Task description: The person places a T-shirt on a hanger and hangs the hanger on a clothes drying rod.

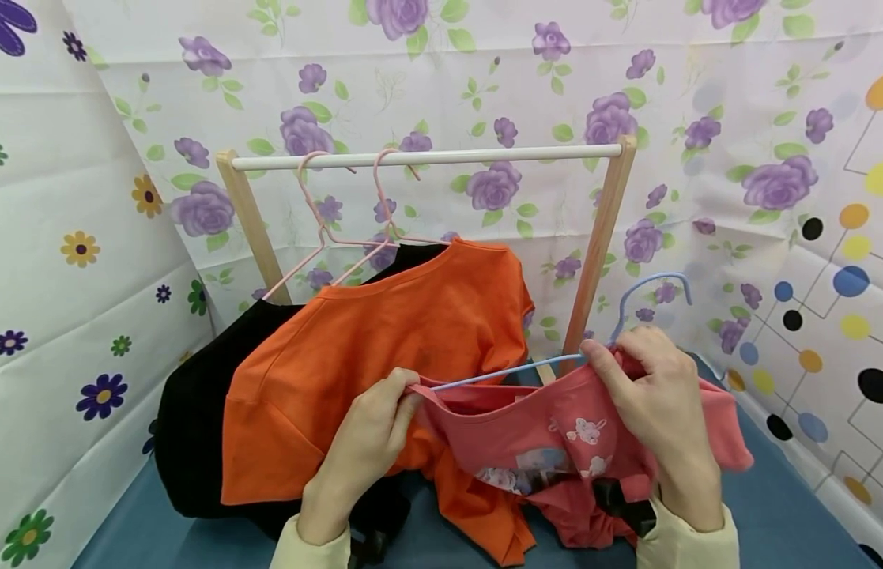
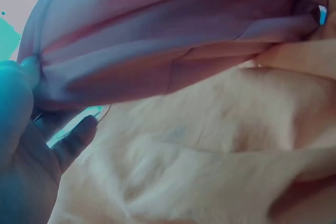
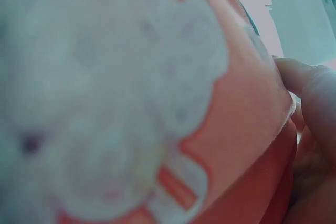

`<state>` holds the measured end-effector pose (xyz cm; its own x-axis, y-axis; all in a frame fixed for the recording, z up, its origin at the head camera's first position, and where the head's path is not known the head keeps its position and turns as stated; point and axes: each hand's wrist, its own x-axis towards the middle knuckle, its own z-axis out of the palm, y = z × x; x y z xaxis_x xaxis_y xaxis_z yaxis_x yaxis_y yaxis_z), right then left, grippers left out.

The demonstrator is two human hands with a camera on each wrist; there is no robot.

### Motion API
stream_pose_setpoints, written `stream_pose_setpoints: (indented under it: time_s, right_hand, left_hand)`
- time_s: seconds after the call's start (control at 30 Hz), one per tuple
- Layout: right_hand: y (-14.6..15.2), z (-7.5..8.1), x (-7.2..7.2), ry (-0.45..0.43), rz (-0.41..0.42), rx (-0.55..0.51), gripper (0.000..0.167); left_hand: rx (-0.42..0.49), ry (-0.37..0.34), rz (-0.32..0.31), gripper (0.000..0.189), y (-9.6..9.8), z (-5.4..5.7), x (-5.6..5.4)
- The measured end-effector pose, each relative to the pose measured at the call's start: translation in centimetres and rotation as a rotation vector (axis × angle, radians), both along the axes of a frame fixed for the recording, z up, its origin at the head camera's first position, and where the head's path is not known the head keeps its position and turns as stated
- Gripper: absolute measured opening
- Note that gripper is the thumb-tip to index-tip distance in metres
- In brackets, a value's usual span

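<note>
A pink shirt (image 1: 498, 431) with a printed front is held up in both hands, neckline upward. A light blue hanger (image 1: 621, 308) runs through its neck opening, hook standing above the collar. My left hand (image 1: 373, 431) pinches the shirt's neckline near the hanger's left end. Close to the hook, my right hand (image 1: 654, 395) grips the collar and the hanger together. In the left wrist view, fingers (image 2: 76, 140) show below the draped pink cloth. The right wrist view is mostly filled by a blurred white print (image 3: 115, 77). Both hanger ends are hidden.
Behind the hands stands a wooden rack with a white rod (image 1: 484, 156). On it, pink hangers (image 1: 384, 197) carry an orange shirt (image 1: 384, 340) and a black garment (image 1: 192, 427). A blue surface (image 1: 775, 506) lies beneath; patterned cloth (image 1: 441, 79) surrounds it.
</note>
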<state>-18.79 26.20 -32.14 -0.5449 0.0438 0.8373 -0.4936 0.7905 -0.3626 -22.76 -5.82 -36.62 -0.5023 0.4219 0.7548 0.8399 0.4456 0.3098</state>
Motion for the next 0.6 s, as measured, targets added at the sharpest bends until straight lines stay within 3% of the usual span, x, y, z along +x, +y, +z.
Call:
stream_pose_setpoints:
  time_s: [0.13,0.27,0.37,0.5,0.6]
  right_hand:
    - [-0.4,0.0,0.2,0.007,0.008,0.018,0.039]
    - [-0.9,-0.1,0.1,0.023,0.044,0.005,0.043]
    - [-1.4,-0.2,-0.3,0.042,0.081,-0.013,0.044]
    - [-1.9,-0.6,-0.7,0.051,0.115,-0.040,0.043]
    - [-2.3,-0.8,-0.8,0.039,0.124,-0.041,0.040]
  left_hand:
    - [0.010,0.017,0.010,0.017,0.3,0.1,0.4]
    - [0.008,0.080,0.037,0.016,0.1,0.7,1.2]
    - [-0.023,0.115,0.057,0.010,-0.2,1.3,1.8]
    - [-0.092,0.130,0.096,0.029,-0.6,1.9,2.3]
    - [-0.144,0.123,0.119,0.029,-0.7,2.1,2.5]
